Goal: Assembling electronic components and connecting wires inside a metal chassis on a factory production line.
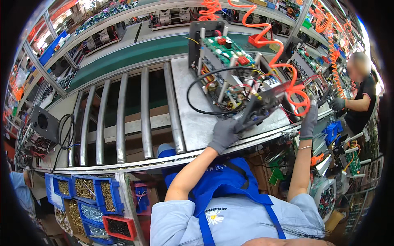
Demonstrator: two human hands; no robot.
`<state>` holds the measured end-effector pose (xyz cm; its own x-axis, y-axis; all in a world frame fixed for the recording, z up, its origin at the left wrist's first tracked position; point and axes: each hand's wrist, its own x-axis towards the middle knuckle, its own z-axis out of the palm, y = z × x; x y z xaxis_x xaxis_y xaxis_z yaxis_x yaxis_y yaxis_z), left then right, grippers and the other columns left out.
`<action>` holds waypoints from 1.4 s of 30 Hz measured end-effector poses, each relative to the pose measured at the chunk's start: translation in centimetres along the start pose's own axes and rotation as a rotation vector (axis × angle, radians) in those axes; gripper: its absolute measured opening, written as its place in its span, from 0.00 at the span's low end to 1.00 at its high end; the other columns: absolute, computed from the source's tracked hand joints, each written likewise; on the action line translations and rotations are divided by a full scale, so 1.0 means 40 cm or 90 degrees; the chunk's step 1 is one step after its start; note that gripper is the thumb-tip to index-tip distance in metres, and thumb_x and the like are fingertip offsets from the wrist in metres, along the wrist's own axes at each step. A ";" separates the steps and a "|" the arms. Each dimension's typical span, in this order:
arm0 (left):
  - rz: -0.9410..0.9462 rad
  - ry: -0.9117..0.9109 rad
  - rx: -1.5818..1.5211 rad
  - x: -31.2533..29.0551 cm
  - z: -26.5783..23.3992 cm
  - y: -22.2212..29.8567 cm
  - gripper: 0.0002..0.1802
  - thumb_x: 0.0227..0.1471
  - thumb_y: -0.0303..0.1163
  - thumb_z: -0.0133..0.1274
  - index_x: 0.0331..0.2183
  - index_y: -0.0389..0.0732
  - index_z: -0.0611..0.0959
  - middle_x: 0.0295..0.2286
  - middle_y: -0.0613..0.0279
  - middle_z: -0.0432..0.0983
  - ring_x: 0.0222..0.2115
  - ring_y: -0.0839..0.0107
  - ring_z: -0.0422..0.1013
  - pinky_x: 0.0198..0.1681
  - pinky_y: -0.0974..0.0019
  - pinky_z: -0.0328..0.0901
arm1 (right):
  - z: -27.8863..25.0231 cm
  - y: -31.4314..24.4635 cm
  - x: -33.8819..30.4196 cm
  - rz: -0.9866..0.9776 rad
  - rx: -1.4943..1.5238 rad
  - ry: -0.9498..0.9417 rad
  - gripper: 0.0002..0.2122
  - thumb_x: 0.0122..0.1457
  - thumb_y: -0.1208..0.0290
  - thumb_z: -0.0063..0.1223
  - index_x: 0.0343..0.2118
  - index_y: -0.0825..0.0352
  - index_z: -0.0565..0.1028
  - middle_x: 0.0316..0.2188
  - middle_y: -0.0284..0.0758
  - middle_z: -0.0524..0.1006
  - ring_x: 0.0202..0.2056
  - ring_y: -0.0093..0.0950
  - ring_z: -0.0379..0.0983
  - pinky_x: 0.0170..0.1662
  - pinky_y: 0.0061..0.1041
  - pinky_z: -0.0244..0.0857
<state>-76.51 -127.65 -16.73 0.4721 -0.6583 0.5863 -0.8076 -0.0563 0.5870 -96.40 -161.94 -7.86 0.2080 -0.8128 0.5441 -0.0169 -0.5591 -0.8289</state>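
Observation:
My left hand (225, 134), in a grey glove, grips the near edge of a tilted black panel (262, 107) on an open electrical unit. That unit has a green circuit board (227, 50) on top, with loose coloured wires and white posts around it. A black cable (189, 96) loops out from its left side. My right hand (310, 119), also gloved in grey, is raised by the panel's right end, beside the lowest coils of an orange spiral air hose (301, 104). Its fingers are seen edge-on, and whether they hold anything is not clear.
Metal rollers (122, 119) run left of the white work plate (191, 127). Blue bins (85, 188) of screws and a red bin (119, 227) sit below the rail. Another unit (301, 61) stands at right, near a co-worker (361, 94). A fan-fitted unit (43, 123) is far left.

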 end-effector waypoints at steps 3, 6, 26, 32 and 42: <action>-0.015 0.041 0.070 -0.076 -0.115 -0.049 0.21 0.35 0.48 0.67 0.28 0.45 0.81 0.19 0.58 0.73 0.20 0.55 0.71 0.23 0.56 0.64 | 0.095 -0.176 -0.131 0.048 0.066 -0.059 0.23 0.67 0.60 0.36 0.58 0.71 0.66 0.56 0.40 0.68 0.57 0.28 0.62 0.60 0.26 0.54; -0.070 0.041 0.097 -0.135 -0.209 -0.075 0.21 0.34 0.49 0.67 0.30 0.48 0.82 0.19 0.60 0.72 0.20 0.57 0.71 0.23 0.56 0.62 | 0.078 -0.130 -0.174 0.003 0.070 -0.100 0.19 0.67 0.62 0.38 0.55 0.68 0.68 0.51 0.38 0.71 0.51 0.27 0.68 0.50 0.26 0.66; -0.534 0.306 0.136 -0.633 -0.765 -0.235 0.24 0.42 0.34 0.67 0.40 0.34 0.78 0.36 0.57 0.79 0.38 0.67 0.74 0.43 0.63 0.68 | 0.557 -0.421 -0.697 -0.303 0.140 -0.697 0.30 0.59 0.58 0.50 0.60 0.70 0.59 0.58 0.51 0.61 0.57 0.48 0.59 0.59 0.40 0.54; -0.544 0.475 0.091 -0.384 -0.508 -0.097 0.21 0.42 0.32 0.67 0.41 0.37 0.81 0.37 0.58 0.80 0.39 0.70 0.75 0.46 0.65 0.67 | 0.669 -0.476 -0.739 -0.316 0.261 -0.688 0.36 0.58 0.54 0.51 0.62 0.74 0.54 0.62 0.53 0.56 0.61 0.48 0.54 0.62 0.41 0.49; -0.380 0.123 0.279 -0.084 -0.298 -0.235 0.25 0.41 0.39 0.60 0.43 0.43 0.76 0.37 0.54 0.74 0.38 0.55 0.71 0.41 0.56 0.68 | 0.816 -0.422 -0.575 -0.249 0.227 -0.664 0.39 0.54 0.57 0.58 0.63 0.72 0.54 0.62 0.50 0.59 0.61 0.41 0.58 0.62 0.34 0.52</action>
<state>-66.31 -115.96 -17.58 0.8934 -0.2814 0.3503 -0.4431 -0.6805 0.5836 -68.98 -128.48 -10.63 0.8434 0.0252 0.5367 0.4667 -0.5293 -0.7086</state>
